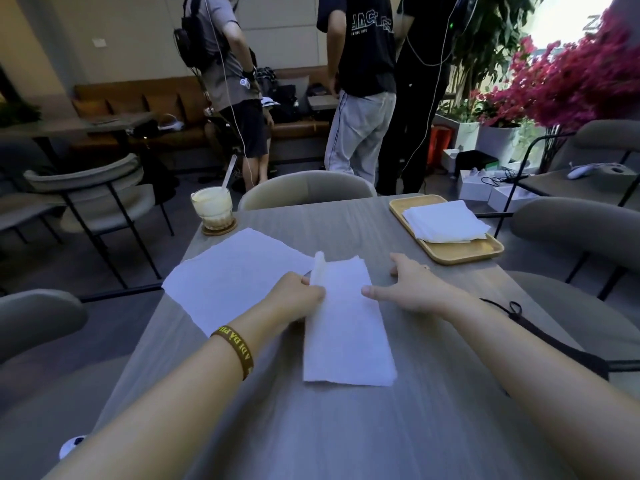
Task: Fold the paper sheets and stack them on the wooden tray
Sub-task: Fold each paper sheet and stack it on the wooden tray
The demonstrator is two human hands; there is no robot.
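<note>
Grey wood-grain tabletop (346, 427) carries, nearest the person, a long white paper sheet (348, 327) folded into a narrow strip that runs away from the body. The left grip (299, 292) pinches the strip's left edge between thumb and fingers and raises a layer there, probably to start the next fold. The right grip (410, 289) lies spread and flat with its thumb at the right edge, seemingly to stop the paper sliding. Just left, a flat unfolded white sheet (235, 275) waits within reach. Farther right, the rectangular light wooden tray (460, 252) holds a stack of folded white sheets (445, 221).
</note>
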